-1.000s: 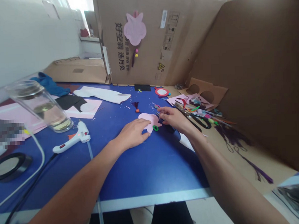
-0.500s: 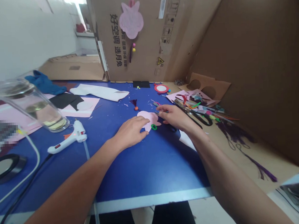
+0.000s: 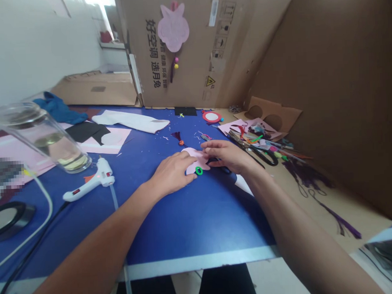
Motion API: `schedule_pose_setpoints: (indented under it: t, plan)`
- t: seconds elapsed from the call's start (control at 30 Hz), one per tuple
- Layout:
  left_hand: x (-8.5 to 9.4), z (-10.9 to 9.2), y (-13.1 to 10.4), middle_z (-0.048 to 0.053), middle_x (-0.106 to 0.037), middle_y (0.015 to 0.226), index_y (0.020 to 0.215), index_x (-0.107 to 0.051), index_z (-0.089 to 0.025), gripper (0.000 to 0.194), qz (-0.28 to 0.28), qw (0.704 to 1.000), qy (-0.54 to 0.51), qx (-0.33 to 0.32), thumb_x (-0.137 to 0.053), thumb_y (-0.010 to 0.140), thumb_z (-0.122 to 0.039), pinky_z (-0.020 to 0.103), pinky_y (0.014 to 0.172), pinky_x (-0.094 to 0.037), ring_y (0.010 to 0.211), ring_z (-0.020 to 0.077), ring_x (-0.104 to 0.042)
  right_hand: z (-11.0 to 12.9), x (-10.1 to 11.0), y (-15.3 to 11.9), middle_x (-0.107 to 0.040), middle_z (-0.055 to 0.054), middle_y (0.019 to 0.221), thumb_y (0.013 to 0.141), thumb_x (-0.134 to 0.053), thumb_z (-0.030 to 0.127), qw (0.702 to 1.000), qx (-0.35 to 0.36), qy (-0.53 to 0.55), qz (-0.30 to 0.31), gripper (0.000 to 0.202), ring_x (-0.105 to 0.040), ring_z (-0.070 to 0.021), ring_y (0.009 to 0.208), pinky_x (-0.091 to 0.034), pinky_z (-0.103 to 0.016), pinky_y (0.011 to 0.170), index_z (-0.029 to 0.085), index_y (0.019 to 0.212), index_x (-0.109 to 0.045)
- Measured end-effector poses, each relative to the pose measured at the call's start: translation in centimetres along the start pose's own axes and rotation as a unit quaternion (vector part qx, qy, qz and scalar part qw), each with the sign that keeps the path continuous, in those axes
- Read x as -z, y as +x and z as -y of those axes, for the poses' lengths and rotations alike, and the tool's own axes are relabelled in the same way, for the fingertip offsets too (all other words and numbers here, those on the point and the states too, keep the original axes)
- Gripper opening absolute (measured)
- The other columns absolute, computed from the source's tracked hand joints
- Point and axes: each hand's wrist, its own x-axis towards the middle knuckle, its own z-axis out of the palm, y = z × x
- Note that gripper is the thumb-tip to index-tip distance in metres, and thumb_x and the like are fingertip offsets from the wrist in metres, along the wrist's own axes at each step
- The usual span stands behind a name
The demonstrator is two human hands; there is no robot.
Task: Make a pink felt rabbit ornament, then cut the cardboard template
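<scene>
A pink cut-out piece lies on the blue table between my hands, with a green ring at its near edge. My left hand rests on the left side of the pink piece, its thumb and fingers gripping that edge. On the right side, my right hand has its fingertips at the pink piece's edge, fingers slightly apart; whether it pinches the piece is unclear. A dark red tassel with an orange bead lies just beyond the piece.
A white glue gun and a glass jar stand at left. Black-handled scissors lie among scraps at right. A cardboard panel rises behind, bearing a pink cut-out. Purple tassels lie at right.
The pink piece has turned slightly, and the green ring has shifted a little left. My right hand has moved slightly left onto the piece's edge. The tassel's bead has shifted slightly right.
</scene>
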Motion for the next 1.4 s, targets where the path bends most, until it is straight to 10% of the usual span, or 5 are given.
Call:
schedule_pose_setpoints:
  t: [0.83,1.4]
  plan:
    - [0.3,-0.6,0.0,0.009,-0.073,0.128,0.114,-0.079,-0.027,0.022,0.004,0.999,0.051,-0.018,-0.075,0.098,-0.041,0.044,0.098,-0.057,0.119,0.0314,-0.069,-0.2,0.1,-0.9,-0.082,-0.010,0.119,0.096,-0.074,0.018,0.995,-0.037,0.086,0.041,0.020,-0.076,-0.0190,0.095,-0.068,-0.036,0.082,0.023,0.115,-0.077]
    - [-0.3,-0.3,0.4,0.010,-0.077,0.117,0.095,-0.081,-0.018,0.023,0.002,0.984,0.115,-0.133,-0.059,0.105,-0.018,0.041,0.095,-0.057,0.112,0.0267,-0.072,0.3,0.6,-1.6,-0.080,-0.008,0.114,0.094,-0.078,0.016,0.998,-0.023,0.059,0.021,0.018,-0.074,-0.0211,0.102,-0.067,-0.034,0.079,0.025,0.110,-0.080]
